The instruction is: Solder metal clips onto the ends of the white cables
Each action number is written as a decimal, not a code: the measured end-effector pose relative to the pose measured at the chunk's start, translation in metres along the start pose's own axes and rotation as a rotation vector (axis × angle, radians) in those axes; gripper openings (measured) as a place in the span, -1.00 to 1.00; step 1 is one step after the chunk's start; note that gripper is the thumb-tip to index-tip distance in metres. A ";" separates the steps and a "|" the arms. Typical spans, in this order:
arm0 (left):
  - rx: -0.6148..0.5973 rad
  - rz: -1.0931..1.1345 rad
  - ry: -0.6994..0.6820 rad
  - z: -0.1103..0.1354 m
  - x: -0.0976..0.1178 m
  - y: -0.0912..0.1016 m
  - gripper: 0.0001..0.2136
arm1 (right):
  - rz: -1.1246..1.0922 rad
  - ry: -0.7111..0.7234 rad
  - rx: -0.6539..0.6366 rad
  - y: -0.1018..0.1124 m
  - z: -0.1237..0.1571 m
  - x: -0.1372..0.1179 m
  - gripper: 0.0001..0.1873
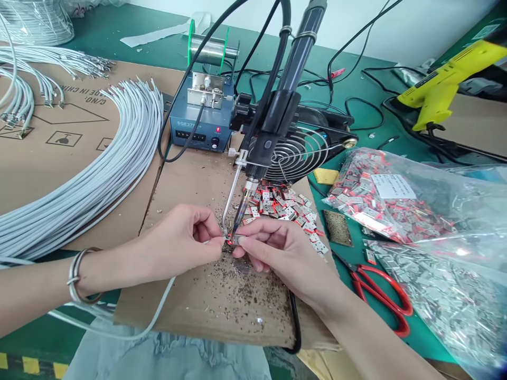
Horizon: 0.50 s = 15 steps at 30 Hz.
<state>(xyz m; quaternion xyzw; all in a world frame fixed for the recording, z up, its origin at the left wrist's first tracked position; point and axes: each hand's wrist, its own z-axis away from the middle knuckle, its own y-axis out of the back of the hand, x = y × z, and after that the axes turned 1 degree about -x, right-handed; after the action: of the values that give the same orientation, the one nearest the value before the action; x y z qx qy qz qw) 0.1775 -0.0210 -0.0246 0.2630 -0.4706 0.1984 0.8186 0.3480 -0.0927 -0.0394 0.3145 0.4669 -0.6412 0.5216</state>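
My left hand (pixel 194 237) pinches the end of a white cable (pixel 160 306), which loops down and back toward the left. Close beside it, my right hand (pixel 273 245) holds a small metal connector (pixel 234 240) between thumb and fingers. Cable end and connector meet just under the tip of a mounted soldering iron (pixel 242 206); whether they are touching is too small to tell. A thin metal solder feed tube (pixel 232 198) comes down to the same spot. Behind my right hand lies a pile of loose connectors (pixel 287 206) with red parts.
A blue solder feeder (pixel 202 124) carries a solder spool (pixel 209 50). Behind the iron stands a fan (pixel 297 153). A bundle of white cables (pixel 119 174) lies left. At right are red-handled scissors (pixel 382 295), bags of connectors (pixel 388 195) and metal parts (pixel 447 295), and a yellow tool (pixel 447 79).
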 end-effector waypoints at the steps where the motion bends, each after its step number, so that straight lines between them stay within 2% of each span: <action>1: -0.004 0.005 0.002 0.000 0.001 0.000 -0.88 | -0.011 0.005 -0.009 0.000 0.000 0.000 -0.86; 9: -0.022 0.030 0.041 0.002 0.008 0.000 -0.90 | -0.027 0.018 -0.030 0.001 0.002 0.000 -0.90; 15: -0.013 0.005 0.037 -0.001 0.006 0.001 -0.89 | 0.003 -0.017 0.026 -0.001 0.001 -0.001 -0.84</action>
<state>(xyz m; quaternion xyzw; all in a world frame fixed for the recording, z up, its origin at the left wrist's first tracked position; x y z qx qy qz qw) 0.1800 -0.0194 -0.0196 0.2527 -0.4575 0.2023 0.8282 0.3470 -0.0927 -0.0377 0.3166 0.4534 -0.6490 0.5225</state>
